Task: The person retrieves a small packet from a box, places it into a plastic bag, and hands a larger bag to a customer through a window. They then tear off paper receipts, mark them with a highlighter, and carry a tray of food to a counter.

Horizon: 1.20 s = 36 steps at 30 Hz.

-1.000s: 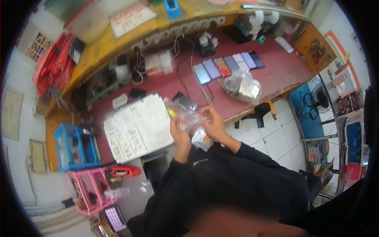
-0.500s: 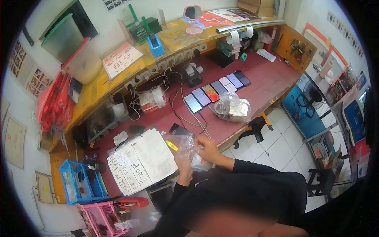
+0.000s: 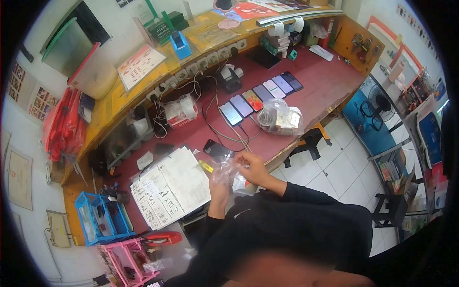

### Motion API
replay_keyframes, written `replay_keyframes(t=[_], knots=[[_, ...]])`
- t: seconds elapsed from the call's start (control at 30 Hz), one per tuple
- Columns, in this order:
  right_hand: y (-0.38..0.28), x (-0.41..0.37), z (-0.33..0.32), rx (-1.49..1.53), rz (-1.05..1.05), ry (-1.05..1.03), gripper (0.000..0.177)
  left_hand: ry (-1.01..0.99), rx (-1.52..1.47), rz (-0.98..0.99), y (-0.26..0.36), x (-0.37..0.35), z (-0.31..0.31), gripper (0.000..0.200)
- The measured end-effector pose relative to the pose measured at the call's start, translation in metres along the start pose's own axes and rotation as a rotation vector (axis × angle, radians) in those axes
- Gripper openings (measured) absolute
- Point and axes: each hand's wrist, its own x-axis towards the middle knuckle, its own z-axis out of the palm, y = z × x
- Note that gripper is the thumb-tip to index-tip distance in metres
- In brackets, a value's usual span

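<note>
A crinkled clear plastic bag [image 3: 223, 168] is between my hands at the counter's front edge. My left hand [image 3: 219, 192] is closed on the bag from below, its fingers partly hidden by the film. My right hand [image 3: 254, 170] pinches the bag's right side with thumb and fingertips. Just under my right hand shows a white packet [image 3: 243, 184] with an orange mark. A yellow marker-like stick [image 3: 206, 166] lies beside the bag, at the edge of an open notebook [image 3: 184, 182] with handwriting. Beyond the bag lies a dark phone [image 3: 218, 149].
A row of several phones [image 3: 252, 100] lies on the red counter [image 3: 315, 100], cables trailing nearby. Right of it sits a plastic-wrapped bundle [image 3: 281, 117]. Blue [image 3: 98, 217] and pink baskets [image 3: 125, 258] stand at left; a red-and-white box [image 3: 180, 112] is farther back.
The whole view has shifted slightly. My hands stay at the bag, and my right fingers have moved a little on it. More of the white packet under them shows now.
</note>
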Motion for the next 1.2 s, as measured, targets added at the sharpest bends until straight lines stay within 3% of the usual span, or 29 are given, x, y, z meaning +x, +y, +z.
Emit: replay_keyframes(t=[0.1,0.2,0.3,0.4,0.43,0.57,0.67,0.7,0.77,0.83,0.87,0.93,1.07,1.1,1.2], knots=[[0.000,-0.003,0.004,0.054,-0.008,-0.041,0.016,0.014,-0.127,0.018,-0.003,0.000,0.000,0.043],[-0.006,0.000,0.005,0.107,0.035,-0.110,0.016,-0.086,-0.029,0.085,-0.014,0.007,-0.008,0.049],[-0.006,-0.001,0.006,0.060,0.033,-0.250,0.015,-0.106,-0.285,0.062,-0.003,0.005,-0.001,0.050],[-0.004,-0.009,0.016,0.014,-0.068,-0.331,0.017,-0.269,-0.275,0.080,-0.015,0.024,-0.028,0.047],[-0.008,-0.007,0.017,0.035,-0.010,-0.334,0.017,-0.220,-0.285,0.086,-0.015,0.027,-0.028,0.047],[-0.011,0.002,0.018,0.117,0.069,-0.179,0.017,0.045,0.242,0.318,-0.013,0.023,-0.022,0.041],[0.000,0.017,0.006,-0.112,-0.032,0.141,0.016,0.188,0.823,0.754,-0.002,0.030,-0.030,0.030],[0.000,0.020,-0.003,-0.187,-0.063,0.124,0.017,0.304,0.937,0.761,0.011,0.023,-0.031,0.033],[-0.003,0.023,-0.018,-0.331,-0.122,0.091,0.020,0.316,1.111,0.853,0.018,0.013,-0.027,0.038],[-0.004,0.028,-0.014,-0.238,-0.129,0.147,0.019,0.303,1.161,0.959,0.014,0.013,-0.027,0.038],[-0.005,0.030,-0.012,-0.195,-0.134,0.174,0.019,0.270,1.002,0.900,0.009,0.015,-0.023,0.038],[-0.005,0.026,-0.002,-0.099,-0.057,0.001,0.017,0.200,0.688,0.774,-0.005,0.017,-0.010,0.039],[-0.009,0.026,0.004,-0.207,0.067,-0.159,0.015,0.199,0.601,0.522,-0.011,0.020,-0.002,0.019],[0.001,0.027,0.001,-0.232,0.050,-0.105,0.015,0.236,0.777,0.780,-0.012,0.031,-0.019,0.018],[0.035,0.038,-0.018,-0.286,0.067,0.020,0.012,0.306,0.880,0.796,0.010,0.025,-0.028,0.023]])
